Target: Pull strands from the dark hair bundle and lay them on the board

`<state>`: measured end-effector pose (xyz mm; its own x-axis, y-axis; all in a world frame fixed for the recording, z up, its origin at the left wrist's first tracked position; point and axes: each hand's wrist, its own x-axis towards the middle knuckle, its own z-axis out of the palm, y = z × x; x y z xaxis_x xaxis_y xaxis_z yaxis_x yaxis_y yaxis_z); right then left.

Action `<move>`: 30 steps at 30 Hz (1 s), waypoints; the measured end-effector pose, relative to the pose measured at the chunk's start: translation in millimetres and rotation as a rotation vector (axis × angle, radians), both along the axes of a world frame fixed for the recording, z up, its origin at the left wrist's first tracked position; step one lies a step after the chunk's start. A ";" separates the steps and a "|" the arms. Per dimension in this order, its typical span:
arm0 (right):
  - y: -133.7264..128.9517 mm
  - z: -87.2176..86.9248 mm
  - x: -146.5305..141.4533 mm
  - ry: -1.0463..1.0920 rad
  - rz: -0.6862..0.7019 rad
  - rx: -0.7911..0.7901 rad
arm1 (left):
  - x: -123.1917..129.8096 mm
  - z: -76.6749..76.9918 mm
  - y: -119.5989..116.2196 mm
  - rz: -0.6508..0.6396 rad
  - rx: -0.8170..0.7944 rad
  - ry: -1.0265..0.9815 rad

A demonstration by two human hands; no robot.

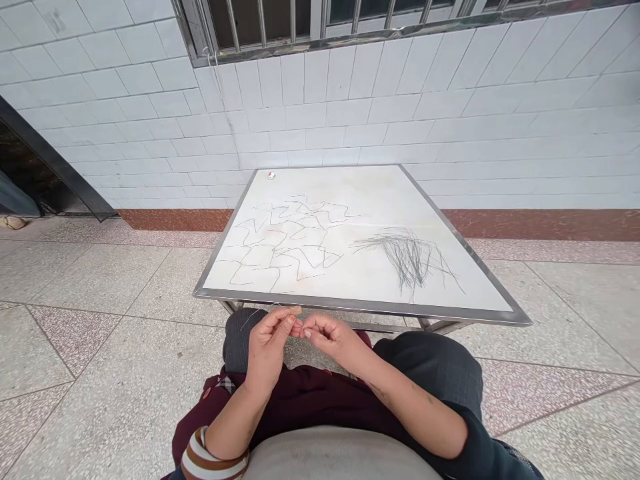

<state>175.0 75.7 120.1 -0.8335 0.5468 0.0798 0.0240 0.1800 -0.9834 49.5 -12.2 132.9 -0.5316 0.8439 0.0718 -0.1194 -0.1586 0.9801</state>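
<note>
My left hand [274, 333] is closed, pinching a thin wire [249, 319] that curves out to the left above my knee. A small tan piece [296, 311] shows at its fingertips. My right hand [327, 335] is closed too, thumb and forefinger pressed together against the left fingertips; what they pinch is too small to make out. Both hands are in front of the table's near edge, over my lap. Bent thin wires [285, 243] are spread across the left half of the white table [360, 193]. A dense bundle of dark wires [410, 260] lies on the right.
A small red and white object [271, 175] sits at the table's far left corner. Behind the table stands a white tiled wall [350, 127] with a barred window [325, 20]. At the far left is a dark doorway [30, 167].
</note>
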 end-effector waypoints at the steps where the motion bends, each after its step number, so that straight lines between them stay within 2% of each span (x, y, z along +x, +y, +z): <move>1: -1.2 -0.7 -1.0 0.011 -0.024 0.033 | 0.4 -0.9 0.1 0.022 0.007 -0.015; 5: -3.4 -0.2 -1.5 0.027 -0.025 0.111 | 0.8 -2.6 0.8 0.045 0.012 -0.103; 10: 0.5 1.7 1.6 0.049 0.113 -0.038 | 2.9 1.2 1.6 0.022 0.007 -0.115; 15: 7.0 0.8 3.4 0.042 0.085 -0.071 | 6.4 -1.0 0.8 -0.029 -0.058 -0.053; 18: 12.3 2.1 8.3 0.032 0.066 -0.187 | -9.8 -9.3 -5.1 -0.060 -0.150 -0.123; 20: 15.6 4.6 13.0 0.029 0.081 -0.250 | -31.8 -10.7 -11.4 0.029 -0.171 -0.178; 22: 18.2 7.9 17.4 0.003 0.117 -0.285 | -56.2 -3.6 -17.3 0.139 -0.130 -0.169; 23: 19.0 9.7 19.2 -0.017 0.138 -0.292 | -66.4 3.3 -19.4 0.144 -0.111 -0.131; 26: 20.1 14.2 21.8 -0.075 0.189 -0.283 | -79.4 29.2 -19.9 -0.026 -0.173 0.061; 28: 19.7 16.3 21.9 -0.100 0.212 -0.270 | -74.1 42.1 -15.6 -0.170 -0.235 0.172; 30: 19.1 17.7 21.7 -0.119 0.221 -0.254 | -63.9 46.6 -9.7 -0.263 -0.263 0.228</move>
